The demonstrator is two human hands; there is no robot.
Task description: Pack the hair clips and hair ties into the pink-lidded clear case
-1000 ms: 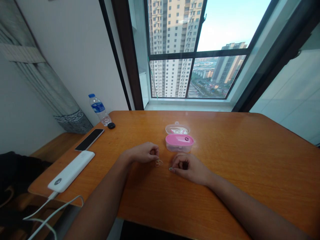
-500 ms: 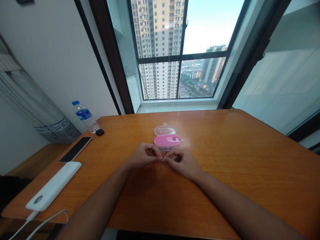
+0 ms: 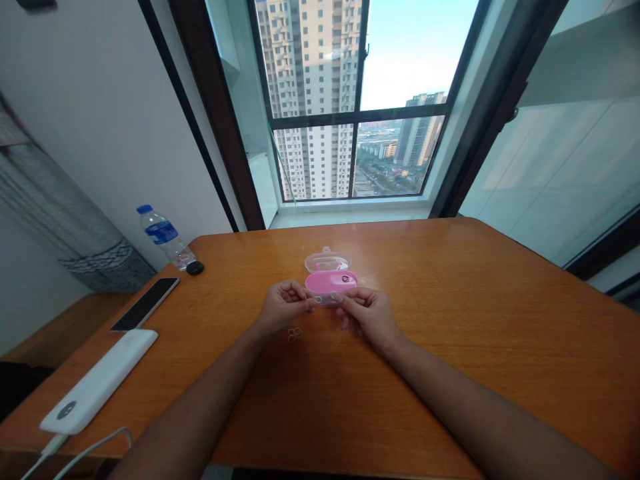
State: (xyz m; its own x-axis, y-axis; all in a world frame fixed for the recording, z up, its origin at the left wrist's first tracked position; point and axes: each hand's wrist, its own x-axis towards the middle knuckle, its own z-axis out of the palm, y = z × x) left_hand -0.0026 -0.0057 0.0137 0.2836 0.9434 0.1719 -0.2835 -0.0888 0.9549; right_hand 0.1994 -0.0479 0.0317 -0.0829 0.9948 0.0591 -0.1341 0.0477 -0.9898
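Just in front of a pink-topped case (image 3: 330, 281), my left hand (image 3: 286, 305) pinches a tiny pale ring (image 3: 319, 300) between thumb and fingertips. My right hand (image 3: 367, 313), a short way to its right, pinches another small pale piece (image 3: 334, 296) whose shape is hard to make out. The two pinches are apart. Behind the pink part, the clear lid (image 3: 328, 261) of the case stands open. A few thin rings (image 3: 295, 334) lie on the wooden table (image 3: 450, 347), below my left hand.
On the left side of the table are a phone (image 3: 146, 305), a white power bank (image 3: 100, 380) with a cable (image 3: 97, 445), a round black object (image 3: 195, 268) and a water bottle (image 3: 165, 235). A window (image 3: 357, 120) is beyond the far edge.
My hands have drawn slightly apart and moved up toward the case; their fingertips were together before. The thin rings on the table now show more fully. The view has shifted a little.
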